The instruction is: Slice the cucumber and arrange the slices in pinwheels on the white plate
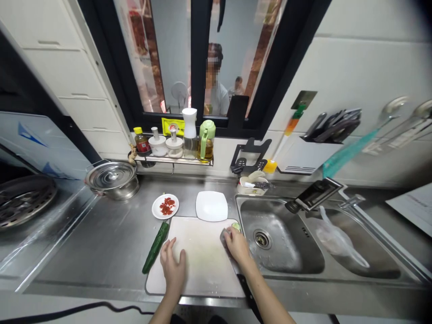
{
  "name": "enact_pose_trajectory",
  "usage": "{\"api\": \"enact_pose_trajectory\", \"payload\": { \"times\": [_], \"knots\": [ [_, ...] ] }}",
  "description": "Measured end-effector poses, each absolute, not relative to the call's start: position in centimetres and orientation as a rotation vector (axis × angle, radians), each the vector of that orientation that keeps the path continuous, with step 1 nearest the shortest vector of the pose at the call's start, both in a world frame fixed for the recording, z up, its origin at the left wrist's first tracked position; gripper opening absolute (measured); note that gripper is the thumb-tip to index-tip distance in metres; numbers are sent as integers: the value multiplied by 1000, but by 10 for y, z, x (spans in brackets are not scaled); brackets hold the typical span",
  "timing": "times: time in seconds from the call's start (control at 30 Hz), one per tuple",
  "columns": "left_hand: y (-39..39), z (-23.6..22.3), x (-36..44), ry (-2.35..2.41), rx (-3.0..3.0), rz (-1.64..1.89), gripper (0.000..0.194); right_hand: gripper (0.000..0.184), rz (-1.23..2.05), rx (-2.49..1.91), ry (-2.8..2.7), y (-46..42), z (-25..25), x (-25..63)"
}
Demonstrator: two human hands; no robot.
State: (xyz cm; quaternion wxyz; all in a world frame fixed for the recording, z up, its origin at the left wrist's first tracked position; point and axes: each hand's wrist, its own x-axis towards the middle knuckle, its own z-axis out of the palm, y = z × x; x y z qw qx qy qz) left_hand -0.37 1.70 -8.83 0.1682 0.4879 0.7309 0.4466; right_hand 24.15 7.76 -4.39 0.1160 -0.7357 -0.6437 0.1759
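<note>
My left hand [173,267] hovers over the left part of the white cutting board [202,261], fingers apart and holding nothing. Beside it, along the board's left edge, lies a whole dark green cucumber [155,247]. At the board's far right corner, my right hand [237,245] has its fingers drawn together against a pale green cucumber piece [235,226]. What lies between those fingertips is hidden. Under that hand a knife [248,292] rests along the board's right edge, its black handle toward me and its blade partly covered.
Behind the board stand a small plate of chopped red bits [155,208] and a white square plate [212,206]. A double sink [280,234] is at right, with a plastic bag [337,238] in it. A lidded steel pot [116,180] stands left, below a seasoning shelf [175,160].
</note>
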Motion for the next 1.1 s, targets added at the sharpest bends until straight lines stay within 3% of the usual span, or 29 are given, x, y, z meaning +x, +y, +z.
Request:
{"api": "enact_pose_trajectory", "payload": {
  "times": [0.13, 0.33, 0.47, 0.8, 1.1],
  "knots": [
    [19, -90, -30, 2258, 1433, 1169, 45, 31, 538, -2230, -1820, 23, -50, 262],
    [21, -89, -48, 2533, 1383, 846, 64, 24, 551, -2333, -1824, -28, -38, 279],
    [23, -84, -54, 2594, 1483, 698, 63, 16, 661, -2294, -1843, -42, -34, 277],
    [36, -78, -67, 2518, 1347, 373, 58, 28, 819, -2235, -1901, -46, -47, 270],
    [33, -69, -83, 2295, 1437, 613, 49, 31, 862, -2221, -2009, -38, -46, 267]
  ]
}}
